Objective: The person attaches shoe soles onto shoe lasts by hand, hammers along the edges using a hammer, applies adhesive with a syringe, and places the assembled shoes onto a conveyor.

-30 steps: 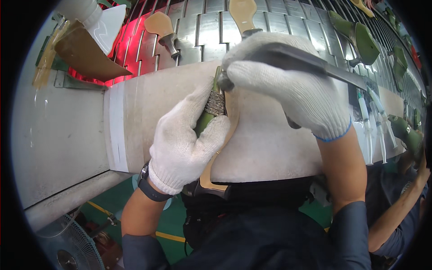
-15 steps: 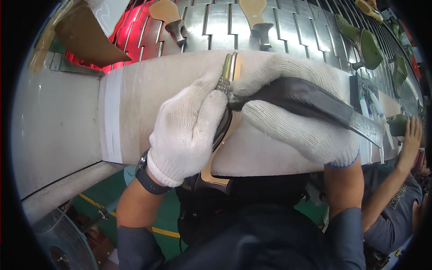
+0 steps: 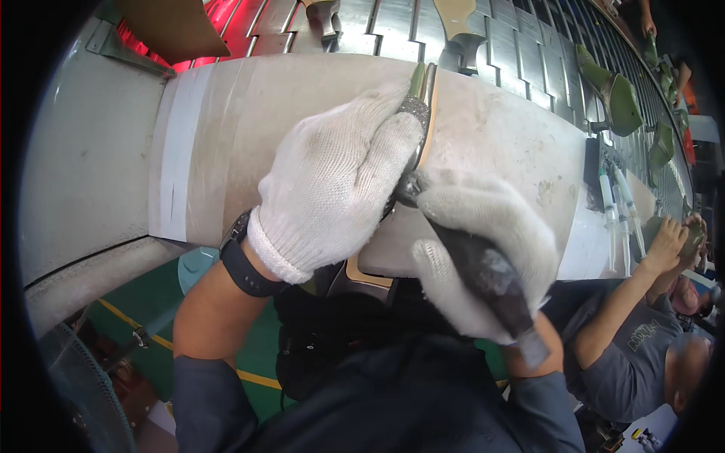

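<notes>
Gripping a green pointed shoe with a glittering silver band and tan sole (image 3: 414, 111) over a pale, scuffed surface (image 3: 506, 136).
From here I see the left hand (image 3: 332, 177), in a white knitted glove, wrapped around the shoe's middle, narrow end pointing far; the gloved right hand (image 3: 510, 219) curls around a dark, thick-handled tool (image 3: 483, 272), one end right by the shoe's right side, though I can't tell whether they touch. I'd judge the shoe light, its sole stiff, the upper softer and perhaps slippery, the band easily scuffed. Midfoot seems the surest hold, pressing lightly on the glitter.
</notes>
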The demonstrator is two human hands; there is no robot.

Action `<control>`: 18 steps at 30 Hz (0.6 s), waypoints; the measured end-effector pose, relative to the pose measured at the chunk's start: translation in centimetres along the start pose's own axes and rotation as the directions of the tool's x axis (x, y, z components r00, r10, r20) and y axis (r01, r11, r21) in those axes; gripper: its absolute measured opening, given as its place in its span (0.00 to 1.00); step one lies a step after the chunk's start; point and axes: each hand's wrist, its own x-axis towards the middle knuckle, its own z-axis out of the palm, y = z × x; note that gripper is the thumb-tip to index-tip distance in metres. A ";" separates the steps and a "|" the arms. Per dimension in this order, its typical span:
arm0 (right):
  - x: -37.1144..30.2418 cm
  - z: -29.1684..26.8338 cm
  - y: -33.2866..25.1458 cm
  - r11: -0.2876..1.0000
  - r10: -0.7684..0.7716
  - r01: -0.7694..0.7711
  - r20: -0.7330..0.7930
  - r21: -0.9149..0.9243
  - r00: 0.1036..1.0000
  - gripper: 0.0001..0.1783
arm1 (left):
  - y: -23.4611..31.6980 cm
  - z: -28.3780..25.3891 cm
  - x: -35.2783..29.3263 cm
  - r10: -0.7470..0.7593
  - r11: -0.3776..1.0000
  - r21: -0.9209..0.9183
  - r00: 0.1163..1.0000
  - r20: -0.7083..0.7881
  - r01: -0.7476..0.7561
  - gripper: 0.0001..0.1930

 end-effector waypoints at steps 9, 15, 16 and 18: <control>-4.0 4.8 -2.4 0.914 0.165 -0.108 -0.115 0.390 0.980 0.21 | -0.7 0.0 -0.1 0.054 0.998 -0.038 0.998 -0.026 -0.055 0.22; -5.2 2.9 -2.9 0.852 0.198 -0.206 0.070 0.482 0.978 0.22 | -4.4 -2.1 -2.1 0.134 0.988 0.070 0.990 0.037 -0.136 0.22; -5.2 2.6 -2.7 0.867 0.142 -0.118 -0.012 0.484 0.990 0.23 | -5.5 -2.2 -2.9 0.226 0.962 0.154 0.974 0.030 -0.227 0.22; -5.0 2.1 -3.3 0.914 0.146 -0.089 -0.116 0.396 0.982 0.23 | -5.2 -2.1 -3.7 0.135 0.991 0.014 0.991 0.009 -0.135 0.22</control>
